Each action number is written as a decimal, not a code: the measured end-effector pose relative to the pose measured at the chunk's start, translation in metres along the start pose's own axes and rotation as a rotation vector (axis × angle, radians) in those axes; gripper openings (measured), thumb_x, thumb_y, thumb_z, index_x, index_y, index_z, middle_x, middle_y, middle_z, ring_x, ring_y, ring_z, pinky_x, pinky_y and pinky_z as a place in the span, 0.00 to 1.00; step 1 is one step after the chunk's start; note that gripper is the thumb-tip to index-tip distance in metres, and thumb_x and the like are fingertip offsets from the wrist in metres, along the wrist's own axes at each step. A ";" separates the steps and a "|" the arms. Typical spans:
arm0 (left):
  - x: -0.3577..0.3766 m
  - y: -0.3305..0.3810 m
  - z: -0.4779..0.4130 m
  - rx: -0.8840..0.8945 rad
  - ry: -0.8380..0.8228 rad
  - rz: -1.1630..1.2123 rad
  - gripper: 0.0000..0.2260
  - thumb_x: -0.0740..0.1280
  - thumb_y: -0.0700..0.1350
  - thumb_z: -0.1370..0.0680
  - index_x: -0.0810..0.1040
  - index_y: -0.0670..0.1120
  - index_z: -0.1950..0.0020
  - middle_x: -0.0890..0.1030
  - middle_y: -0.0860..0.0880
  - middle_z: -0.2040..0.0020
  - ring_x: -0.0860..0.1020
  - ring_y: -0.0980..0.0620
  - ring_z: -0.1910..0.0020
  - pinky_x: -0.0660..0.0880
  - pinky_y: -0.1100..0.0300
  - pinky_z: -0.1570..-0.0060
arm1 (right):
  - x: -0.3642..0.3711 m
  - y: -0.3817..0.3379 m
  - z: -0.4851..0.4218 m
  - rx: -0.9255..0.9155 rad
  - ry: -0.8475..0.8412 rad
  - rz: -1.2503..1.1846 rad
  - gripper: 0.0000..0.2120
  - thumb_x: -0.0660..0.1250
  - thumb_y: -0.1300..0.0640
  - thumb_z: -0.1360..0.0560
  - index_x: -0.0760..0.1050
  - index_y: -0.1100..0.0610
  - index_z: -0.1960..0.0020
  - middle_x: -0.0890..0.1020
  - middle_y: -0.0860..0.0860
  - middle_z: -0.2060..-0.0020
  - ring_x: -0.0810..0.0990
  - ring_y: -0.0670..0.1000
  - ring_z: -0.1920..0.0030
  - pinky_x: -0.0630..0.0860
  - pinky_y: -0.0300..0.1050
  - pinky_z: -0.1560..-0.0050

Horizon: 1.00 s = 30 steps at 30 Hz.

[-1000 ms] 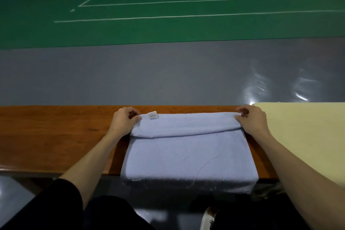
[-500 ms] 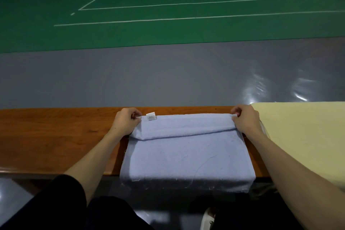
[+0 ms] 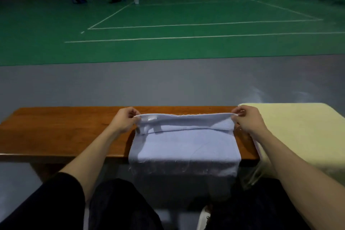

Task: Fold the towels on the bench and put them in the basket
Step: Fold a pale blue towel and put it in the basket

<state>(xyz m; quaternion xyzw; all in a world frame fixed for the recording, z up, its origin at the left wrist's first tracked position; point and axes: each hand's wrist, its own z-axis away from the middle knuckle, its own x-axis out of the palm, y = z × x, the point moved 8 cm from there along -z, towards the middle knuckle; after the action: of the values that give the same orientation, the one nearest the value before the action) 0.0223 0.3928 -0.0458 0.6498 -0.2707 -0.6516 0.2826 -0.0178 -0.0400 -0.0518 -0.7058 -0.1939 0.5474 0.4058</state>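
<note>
A light blue towel [image 3: 184, 145] lies across the wooden bench [image 3: 61, 130], its near part hanging over the front edge. My left hand [image 3: 125, 119] pinches the far left corner, and my right hand [image 3: 246, 117] pinches the far right corner. Both hold the far edge lifted a little above the bench, stretched taut between them. A small white label shows near the left corner. No basket is in view.
A pale yellow towel [image 3: 298, 132] lies on the bench to the right, draped over its front edge. Beyond the bench are grey floor and a green court with white lines. My dark-trousered legs and a white shoe [image 3: 203, 218] are below.
Both hands have lifted the towel's far edge off the bench and pulled it taut. The camera has tilted up, showing more of the court.
</note>
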 end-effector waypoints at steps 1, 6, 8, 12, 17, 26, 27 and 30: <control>-0.003 0.000 0.008 -0.001 0.013 0.043 0.02 0.68 0.41 0.23 0.76 0.46 0.53 0.81 0.47 0.55 0.80 0.50 0.56 0.78 0.54 0.55 | -0.004 -0.001 0.007 -0.003 0.003 -0.036 0.05 0.70 0.61 0.27 0.79 0.55 0.52 0.82 0.51 0.57 0.80 0.52 0.58 0.82 0.54 0.56; -0.018 0.004 0.052 0.050 0.044 0.202 0.05 0.64 0.38 0.21 0.70 0.46 0.54 0.77 0.47 0.59 0.75 0.51 0.61 0.72 0.59 0.61 | -0.015 -0.005 0.045 -0.059 0.023 -0.135 0.09 0.69 0.62 0.25 0.70 0.53 0.56 0.79 0.53 0.59 0.77 0.54 0.58 0.75 0.46 0.60; -0.020 0.004 0.067 0.066 0.017 0.204 0.06 0.61 0.36 0.21 0.73 0.45 0.56 0.78 0.46 0.58 0.75 0.49 0.59 0.72 0.58 0.59 | -0.016 -0.010 0.056 -0.114 0.016 -0.120 0.11 0.68 0.66 0.25 0.70 0.54 0.61 0.78 0.55 0.62 0.76 0.56 0.59 0.74 0.45 0.60; -0.028 0.001 0.089 0.030 0.036 0.189 0.13 0.59 0.33 0.21 0.80 0.43 0.59 0.80 0.47 0.53 0.77 0.49 0.51 0.76 0.55 0.51 | -0.017 -0.019 0.076 -0.190 -0.049 -0.132 0.17 0.66 0.71 0.26 0.77 0.51 0.63 0.81 0.53 0.61 0.79 0.56 0.57 0.76 0.47 0.53; -0.029 0.000 0.106 0.033 0.040 0.208 0.11 0.60 0.35 0.21 0.81 0.43 0.54 0.80 0.47 0.51 0.78 0.51 0.49 0.76 0.60 0.54 | -0.023 -0.020 0.093 -0.167 -0.091 -0.197 0.13 0.66 0.70 0.25 0.81 0.54 0.59 0.83 0.51 0.58 0.81 0.50 0.55 0.78 0.45 0.49; -0.019 -0.001 0.093 0.048 -0.018 0.167 0.12 0.61 0.35 0.21 0.83 0.44 0.57 0.82 0.49 0.51 0.78 0.51 0.48 0.76 0.58 0.49 | -0.030 -0.001 0.084 -0.089 -0.085 -0.204 0.07 0.68 0.65 0.24 0.82 0.55 0.56 0.82 0.52 0.53 0.79 0.54 0.50 0.76 0.51 0.43; -0.018 0.000 0.088 0.046 -0.004 0.163 0.12 0.61 0.36 0.20 0.83 0.45 0.56 0.81 0.49 0.51 0.78 0.52 0.47 0.76 0.58 0.47 | -0.029 0.001 0.079 -0.074 -0.074 -0.202 0.07 0.68 0.64 0.24 0.82 0.54 0.56 0.81 0.52 0.52 0.78 0.54 0.50 0.76 0.52 0.42; -0.012 0.001 0.067 0.029 0.021 0.143 0.12 0.61 0.36 0.20 0.81 0.47 0.56 0.80 0.51 0.50 0.76 0.52 0.46 0.75 0.54 0.43 | -0.016 0.005 0.056 -0.060 -0.083 -0.154 0.07 0.70 0.61 0.25 0.82 0.50 0.57 0.82 0.51 0.50 0.79 0.55 0.48 0.77 0.56 0.41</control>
<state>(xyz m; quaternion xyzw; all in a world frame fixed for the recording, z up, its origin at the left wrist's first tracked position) -0.0443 0.4004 -0.0362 0.6397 -0.3225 -0.6189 0.3219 -0.0763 -0.0342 -0.0503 -0.6774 -0.2803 0.5373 0.4169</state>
